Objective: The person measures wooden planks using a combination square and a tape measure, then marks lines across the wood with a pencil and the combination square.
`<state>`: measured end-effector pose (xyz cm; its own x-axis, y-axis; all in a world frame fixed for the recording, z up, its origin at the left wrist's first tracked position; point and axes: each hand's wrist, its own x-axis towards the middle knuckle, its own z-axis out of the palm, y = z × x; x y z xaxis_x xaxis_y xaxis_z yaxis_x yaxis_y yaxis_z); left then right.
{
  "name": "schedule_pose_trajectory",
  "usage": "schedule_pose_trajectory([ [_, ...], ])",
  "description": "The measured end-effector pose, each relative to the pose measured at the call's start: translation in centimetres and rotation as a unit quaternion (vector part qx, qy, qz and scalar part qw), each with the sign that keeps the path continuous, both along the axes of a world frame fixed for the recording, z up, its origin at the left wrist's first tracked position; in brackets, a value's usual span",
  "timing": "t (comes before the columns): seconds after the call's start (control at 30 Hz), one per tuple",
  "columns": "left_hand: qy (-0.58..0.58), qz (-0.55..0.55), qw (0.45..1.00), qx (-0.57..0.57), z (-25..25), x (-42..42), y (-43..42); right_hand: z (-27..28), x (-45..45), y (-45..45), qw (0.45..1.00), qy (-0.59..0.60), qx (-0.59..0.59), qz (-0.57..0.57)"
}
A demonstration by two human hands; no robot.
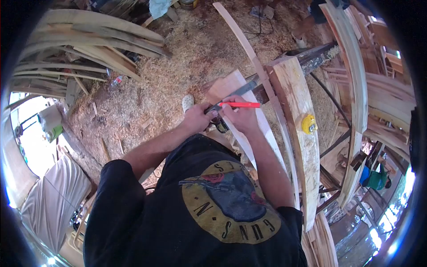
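Note:
My right hand (pixel 241 119) is closed around a red pencil (pixel 242 105), its tip pointing left toward my other hand. With closed fingers my left hand (pixel 200 118) grips the near end of a dark grey flat bar (pixel 240 90). This bar lies slantwise across a pale wooden plank (pixel 233 82). Just below my left hand is a black and yellow tool part (pixel 219 126); its kind I cannot make out. The pencil's tip is close to the bar, and whether they touch I cannot tell.
A long thin curved strip (pixel 253 58) runs beside a thick timber (pixel 298 98). On that timber sits a yellow tape measure (pixel 308 124). Curved boards (pixel 98 33) are stacked at upper left. Shavings cover the floor (pixel 164 84). Another person (pixel 378 178) is at far right.

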<state>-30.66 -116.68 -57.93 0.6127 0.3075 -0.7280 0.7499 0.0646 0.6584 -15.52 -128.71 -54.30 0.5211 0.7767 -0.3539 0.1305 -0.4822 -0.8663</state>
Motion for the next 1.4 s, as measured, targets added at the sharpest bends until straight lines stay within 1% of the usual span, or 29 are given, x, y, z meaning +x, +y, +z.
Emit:
schedule_pose_trajectory([
  [0.1, 0.028, 0.006, 1.0, 0.005, 1.6, 0.4, 0.2, -0.7, 0.3, 0.8, 0.998, -0.046, -0.006, 0.033],
  [0.2, 0.014, 0.017, 1.0, -0.004, 0.3, 0.1, -0.2, -1.5, 0.5, 0.8, 0.994, -0.093, 0.012, 0.058],
  [0.27, -0.002, 0.013, 1.0, 0.019, -1.4, -0.4, -0.7, -1.6, 0.6, 0.9, 0.991, -0.116, 0.017, 0.07],
  [0.3, -0.01, 0.011, 0.999, 0.03, -1.4, -0.3, -0.7, -1.7, 0.6, 0.9, 0.991, -0.117, 0.012, 0.071],
  [0.4, 0.015, 0.021, 1.0, -0.001, -1.0, -0.2, -0.4, -1.9, 0.6, 1.0, 0.991, -0.116, -0.001, 0.072],
  [0.5, 0.019, 0.029, 0.999, -0.003, -0.3, 0.0, -0.3, -1.4, 0.6, 1.2, 0.991, -0.11, -0.018, 0.075],
  [0.57, 0.006, 0.026, 1.0, 0.011, -1.0, -0.1, -0.5, -1.4, 0.7, 1.4, 0.99, -0.108, -0.031, 0.084],
  [0.67, -0.001, 0.026, 1.0, 0.015, -1.2, -0.2, -0.6, -1.5, 0.6, 1.5, 0.992, -0.107, -0.024, 0.068],
  [0.77, -0.007, 0.026, 1.0, 0.015, -1.5, -0.3, -0.7, -1.4, 0.8, 1.7, 0.988, -0.124, -0.028, 0.085],
  [0.8, -0.01, 0.025, 1.0, 0.016, -1.3, -0.2, -0.6, -1.5, 1.0, 1.6, 0.984, -0.15, -0.028, 0.09],
  [0.9, 0.011, 0.021, 1.0, -0.002, -0.4, 0.0, -0.4, -1.7, 2.8, 1.3, 0.971, -0.218, -0.031, 0.097],
  [1.07, 0.006, 0.033, 0.999, -0.028, -0.2, 0.1, -0.4, -1.0, 9.7, 1.0, 0.95, -0.303, -0.052, 0.064],
  [1.13, 0.005, 0.025, 0.999, -0.022, 0.0, 0.2, -0.3, -4.7, 13.1, -0.1, 0.934, -0.345, -0.086, 0.023],
  [1.2, 0.005, 0.007, 1.0, -0.006, 0.4, 0.4, -0.2, -4.1, 13.5, -0.1, 0.934, -0.347, -0.08, -0.001],
  [1.23, -0.005, 0.011, 1.0, 0.002, 0.2, 0.3, -0.2, -0.4, 12.4, 0.9, 0.943, -0.328, -0.056, -0.004],
  [1.27, -0.014, 0.014, 1.0, 0.01, -0.3, 0.1, -0.3, 1.7, 11.6, 1.5, 0.951, -0.308, -0.034, -0.007],
  [1.37, -0.019, 0.006, 1.0, 0.016, -0.7, 0.0, -0.4, -1.2, 11.5, 0.5, 0.991, -0.123, -0.027, -0.053],
  [1.4, -0.015, 0.002, 1.0, 0.017, -0.5, 0.1, -0.3, -1.4, 11.3, 0.6, 0.993, -0.097, -0.022, -0.065],
])
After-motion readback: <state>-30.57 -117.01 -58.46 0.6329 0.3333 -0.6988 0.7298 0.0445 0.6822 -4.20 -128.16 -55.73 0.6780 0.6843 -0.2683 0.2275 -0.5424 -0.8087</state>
